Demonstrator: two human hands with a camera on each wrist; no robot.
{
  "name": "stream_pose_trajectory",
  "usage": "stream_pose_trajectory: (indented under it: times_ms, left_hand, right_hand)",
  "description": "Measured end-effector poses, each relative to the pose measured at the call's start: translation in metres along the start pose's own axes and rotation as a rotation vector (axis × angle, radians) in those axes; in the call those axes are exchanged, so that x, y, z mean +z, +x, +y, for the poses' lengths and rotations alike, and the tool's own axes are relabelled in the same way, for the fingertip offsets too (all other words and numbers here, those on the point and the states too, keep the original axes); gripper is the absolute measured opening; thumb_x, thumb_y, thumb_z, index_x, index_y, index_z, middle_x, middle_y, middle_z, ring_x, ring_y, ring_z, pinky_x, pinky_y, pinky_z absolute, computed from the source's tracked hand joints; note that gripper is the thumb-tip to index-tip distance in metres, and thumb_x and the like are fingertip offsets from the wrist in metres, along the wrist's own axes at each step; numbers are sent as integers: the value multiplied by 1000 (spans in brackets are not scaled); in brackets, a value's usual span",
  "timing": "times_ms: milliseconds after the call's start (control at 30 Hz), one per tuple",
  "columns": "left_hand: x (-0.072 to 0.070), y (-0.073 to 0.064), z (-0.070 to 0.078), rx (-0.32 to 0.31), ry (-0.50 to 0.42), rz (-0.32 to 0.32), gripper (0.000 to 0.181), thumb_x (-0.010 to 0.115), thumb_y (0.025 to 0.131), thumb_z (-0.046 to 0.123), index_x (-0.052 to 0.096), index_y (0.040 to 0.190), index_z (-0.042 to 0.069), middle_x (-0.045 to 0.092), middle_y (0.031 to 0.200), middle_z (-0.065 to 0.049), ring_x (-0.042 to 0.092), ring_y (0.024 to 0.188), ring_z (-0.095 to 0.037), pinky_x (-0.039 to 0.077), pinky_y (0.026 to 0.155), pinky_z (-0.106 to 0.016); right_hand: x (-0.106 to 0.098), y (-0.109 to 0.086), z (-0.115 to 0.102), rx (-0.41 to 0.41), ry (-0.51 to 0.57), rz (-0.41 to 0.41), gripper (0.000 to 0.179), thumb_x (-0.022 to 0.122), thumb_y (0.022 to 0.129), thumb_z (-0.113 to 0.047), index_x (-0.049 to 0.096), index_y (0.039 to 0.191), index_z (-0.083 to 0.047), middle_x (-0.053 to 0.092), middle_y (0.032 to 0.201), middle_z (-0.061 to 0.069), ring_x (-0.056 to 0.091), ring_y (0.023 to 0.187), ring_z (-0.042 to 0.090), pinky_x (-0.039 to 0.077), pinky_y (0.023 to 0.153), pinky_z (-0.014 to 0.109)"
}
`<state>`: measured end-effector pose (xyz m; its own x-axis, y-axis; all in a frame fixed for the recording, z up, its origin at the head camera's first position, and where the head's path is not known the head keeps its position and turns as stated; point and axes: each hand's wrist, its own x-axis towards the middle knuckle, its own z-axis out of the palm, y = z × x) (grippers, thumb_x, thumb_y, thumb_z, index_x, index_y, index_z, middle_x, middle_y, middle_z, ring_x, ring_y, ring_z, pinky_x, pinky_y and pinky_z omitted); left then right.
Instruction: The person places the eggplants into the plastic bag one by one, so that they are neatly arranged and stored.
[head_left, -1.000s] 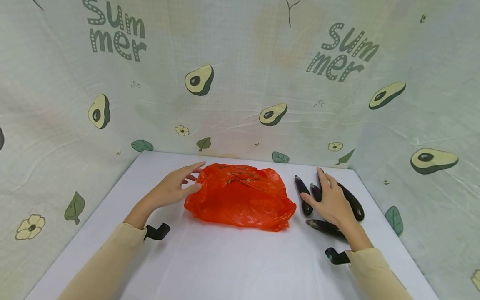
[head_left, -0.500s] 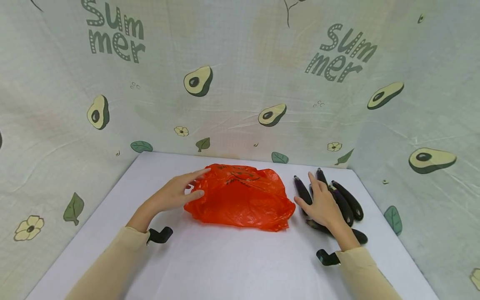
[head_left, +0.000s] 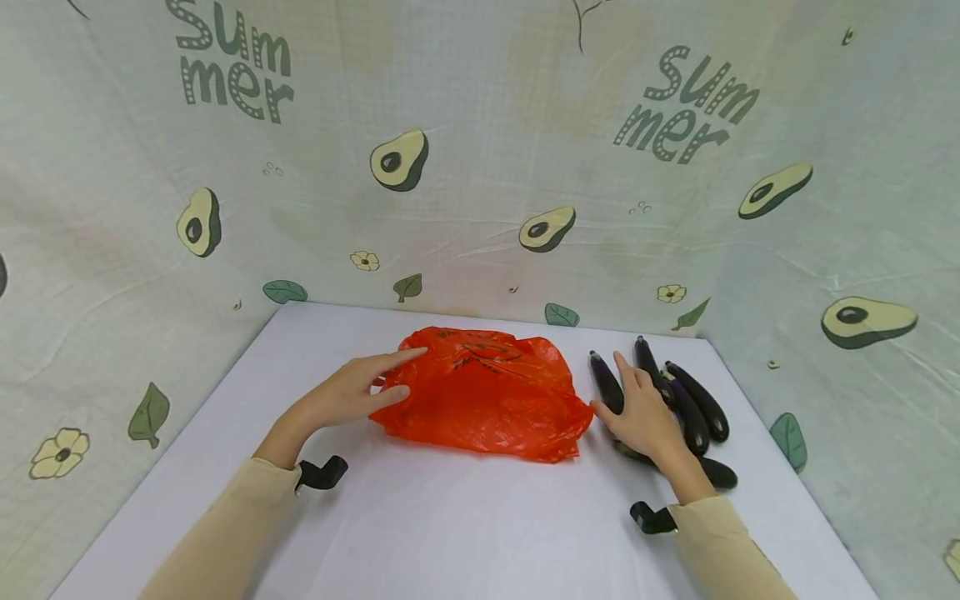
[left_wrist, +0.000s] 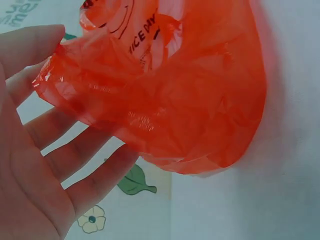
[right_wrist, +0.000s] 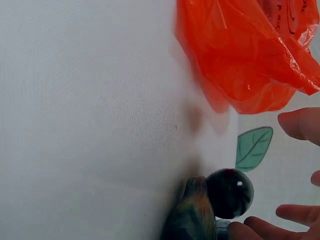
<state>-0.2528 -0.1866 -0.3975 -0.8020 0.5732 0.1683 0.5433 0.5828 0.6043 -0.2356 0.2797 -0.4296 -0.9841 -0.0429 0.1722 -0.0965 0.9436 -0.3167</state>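
A crumpled red plastic bag (head_left: 487, 408) with dark print lies mid-table. At its left end is my left hand (head_left: 348, 393), thumb and fingers apart and fairly straight; in the left wrist view the fingertips meet the edge of the thin plastic. My right hand (head_left: 647, 423) hovers among the eggplants with its fingers spread, thumb tip close to the bag's right corner. One dark eggplant (head_left: 606, 382) shows left of this hand, several more, such as the outermost eggplant (head_left: 705, 404), to its right. Another eggplant (head_left: 720, 474) lies crosswise under the wrist, partly hidden.
A white table (head_left: 480, 533) carries everything. Printed cloth (head_left: 465, 167) with avocados and leaves hangs behind and along both sides. Each wrist wears a small black camera, such as the left camera (head_left: 324, 473).
My left hand has shifted right, its fingers now overlapping the bag's left end. The right hand has moved left off the outer eggplants toward the bag. The bag stays put.
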Motion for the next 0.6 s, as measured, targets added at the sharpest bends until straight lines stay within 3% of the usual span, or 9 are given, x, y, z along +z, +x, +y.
stream_pose_trajectory:
  times_ms: [133,333,600]
  left_hand:
    - [5,1,0,-3,8,3,60,62,96,36,36,150,38,51,137,8,52,107,-18,48,88,-42]
    - [11,3,-2,4,3,3,62,64,96,28,36,151,36,44,148,7,47,130,-19,42,105,-49]
    - [16,5,-4,-20,26,54,64,67,93,18,41,148,38,47,143,2,45,131,-22,46,101,-48]
  right_hand:
    - [3,1,1,-13,17,0,92,67,88,-38,13,158,-13,31,146,30,42,125,50,43,90,69]
    - [7,2,5,-23,25,-3,88,68,88,-36,19,156,-11,33,145,29,44,124,49,44,89,67]
    - [10,2,8,-45,35,-5,82,69,87,-31,27,154,-8,35,144,30,44,125,48,44,91,66]
